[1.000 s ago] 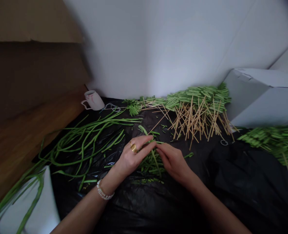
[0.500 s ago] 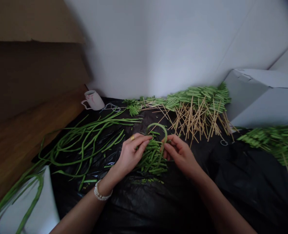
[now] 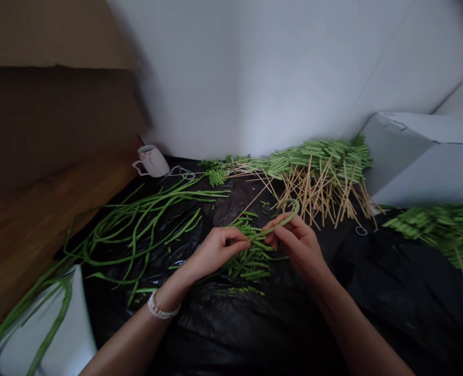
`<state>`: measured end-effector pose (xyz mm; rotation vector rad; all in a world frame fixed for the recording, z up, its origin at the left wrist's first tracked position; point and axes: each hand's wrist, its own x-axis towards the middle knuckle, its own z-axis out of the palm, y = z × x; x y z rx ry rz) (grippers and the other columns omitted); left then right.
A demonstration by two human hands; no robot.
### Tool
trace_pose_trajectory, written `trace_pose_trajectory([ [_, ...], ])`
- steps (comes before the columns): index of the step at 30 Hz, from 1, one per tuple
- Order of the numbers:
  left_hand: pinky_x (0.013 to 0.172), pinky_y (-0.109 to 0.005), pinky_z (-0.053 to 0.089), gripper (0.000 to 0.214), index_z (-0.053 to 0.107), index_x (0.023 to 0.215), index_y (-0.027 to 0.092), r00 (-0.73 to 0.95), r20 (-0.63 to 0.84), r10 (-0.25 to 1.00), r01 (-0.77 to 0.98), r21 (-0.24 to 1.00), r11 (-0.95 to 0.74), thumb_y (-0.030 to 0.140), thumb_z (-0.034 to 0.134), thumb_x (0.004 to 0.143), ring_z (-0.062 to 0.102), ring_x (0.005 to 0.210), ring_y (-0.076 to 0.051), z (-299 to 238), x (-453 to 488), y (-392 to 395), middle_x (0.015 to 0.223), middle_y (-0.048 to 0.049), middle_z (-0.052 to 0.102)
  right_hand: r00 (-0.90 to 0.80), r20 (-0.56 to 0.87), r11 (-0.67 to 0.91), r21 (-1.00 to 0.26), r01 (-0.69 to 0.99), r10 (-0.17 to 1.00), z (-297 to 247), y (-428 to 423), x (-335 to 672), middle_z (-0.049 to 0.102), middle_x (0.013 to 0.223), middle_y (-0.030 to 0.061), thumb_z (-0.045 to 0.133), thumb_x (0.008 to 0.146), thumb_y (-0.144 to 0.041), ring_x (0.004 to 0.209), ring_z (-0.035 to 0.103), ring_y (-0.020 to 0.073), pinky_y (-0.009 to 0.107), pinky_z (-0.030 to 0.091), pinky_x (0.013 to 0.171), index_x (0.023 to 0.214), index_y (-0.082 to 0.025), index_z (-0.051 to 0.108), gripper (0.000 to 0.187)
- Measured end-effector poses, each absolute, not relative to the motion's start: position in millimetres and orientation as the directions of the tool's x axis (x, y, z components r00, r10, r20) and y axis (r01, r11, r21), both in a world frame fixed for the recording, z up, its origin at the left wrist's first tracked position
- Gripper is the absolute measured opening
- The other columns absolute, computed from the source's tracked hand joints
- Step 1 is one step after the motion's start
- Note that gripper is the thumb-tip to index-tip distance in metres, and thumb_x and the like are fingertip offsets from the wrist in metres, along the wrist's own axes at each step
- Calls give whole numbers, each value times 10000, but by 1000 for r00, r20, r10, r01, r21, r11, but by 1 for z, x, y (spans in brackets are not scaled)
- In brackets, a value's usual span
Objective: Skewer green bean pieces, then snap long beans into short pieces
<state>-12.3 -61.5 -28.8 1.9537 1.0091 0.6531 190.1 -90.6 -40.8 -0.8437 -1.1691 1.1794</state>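
My left hand (image 3: 216,249) and my right hand (image 3: 297,243) both pinch one long green bean (image 3: 284,219) that curls up over my right fingers. Each hand is closed on it, thumbs meeting near the middle. Under and between the hands lies a small pile of cut bean pieces (image 3: 250,258) on the black plastic sheet (image 3: 254,324).
Uncut long beans (image 3: 145,219) sprawl to the left. Wooden skewers threaded with bean pieces (image 3: 321,167) are heaped at the back, and more lie at the right (image 3: 442,227). A white mug (image 3: 150,161) lies by the wall. A white box (image 3: 427,162) stands at right.
The hands lifted a long bean off the cut pile. It now runs between both hands, its curled end shifted right above my right hand. My left fingers have closed.
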Motion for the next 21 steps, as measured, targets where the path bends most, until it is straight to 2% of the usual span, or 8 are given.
trace_pose_trajectory([
  [3, 703, -241, 446, 164, 722, 828, 164, 523, 119, 844, 460, 794, -397, 267, 607, 884, 615, 754, -145, -29, -15, -59, 833, -33, 698, -1, 219, 213, -946, -244, 976, -45, -89, 191, 687, 847, 16, 629, 877, -287, 651, 620, 114, 239, 496, 557, 874, -210, 611, 78],
  [8, 715, -241, 424, 162, 715, 839, 175, 585, 138, 799, 475, 740, -476, 248, 585, 901, 602, 759, -142, -28, -18, -58, 811, -22, 675, 72, 228, 238, -946, -218, 971, -44, -87, 191, 685, 850, 17, 653, 872, -288, 644, 607, 103, 227, 482, 556, 866, -213, 642, 76],
  [10, 708, -243, 414, 168, 708, 804, 171, 549, 177, 817, 465, 748, -474, 242, 587, 897, 584, 736, -137, -28, -17, -58, 775, -17, 654, 85, 242, 254, -946, -202, 967, -43, -87, 193, 681, 863, 16, 655, 870, -283, 641, 603, 101, 226, 478, 551, 859, -215, 648, 70],
  [12, 696, -243, 406, 171, 700, 762, 160, 442, 230, 867, 421, 800, -427, 248, 611, 878, 558, 711, -131, -30, -16, -58, 739, -14, 630, 88, 254, 266, -946, -183, 963, -42, -87, 193, 677, 869, 17, 660, 865, -285, 645, 604, 103, 229, 478, 552, 854, -215, 654, 71],
  [14, 637, -232, 387, 175, 696, 748, 148, 299, 221, 928, 311, 897, -314, 283, 650, 848, 513, 652, -115, -33, -16, -55, 697, -6, 601, 60, 247, 254, -952, -170, 967, -41, -89, 193, 673, 864, 18, 673, 850, -298, 639, 603, 106, 233, 477, 549, 837, -210, 653, 91],
  [16, 552, -213, 339, 202, 696, 763, 137, 178, 147, 973, 109, 980, -168, 335, 696, 805, 443, 571, -87, -36, -18, -50, 665, 6, 575, -23, 222, 215, -963, -161, 975, -40, -91, 191, 670, 851, 19, 691, 829, -319, 628, 599, 108, 238, 475, 546, 813, -203, 647, 125],
  [19, 493, -188, 276, 245, 691, 758, 136, 35, 66, 997, -231, 971, -56, 363, 774, 717, 366, 513, -47, -39, -26, -39, 661, 20, 561, -152, 167, 146, -979, -139, 974, -39, -94, 186, 667, 814, 19, 702, 817, -344, 629, 597, 113, 242, 475, 555, 797, -196, 648, 159],
  [21, 488, -178, 274, 241, 693, 737, 138, 5, 64, 998, -306, 950, -59, 352, 796, 692, 364, 511, -37, -38, -29, -35, 671, 21, 562, -165, 143, 122, -984, -127, 976, -38, -95, 185, 662, 766, 14, 698, 819, -352, 621, 595, 115, 241, 475, 552, 795, -194, 649, 167],
])
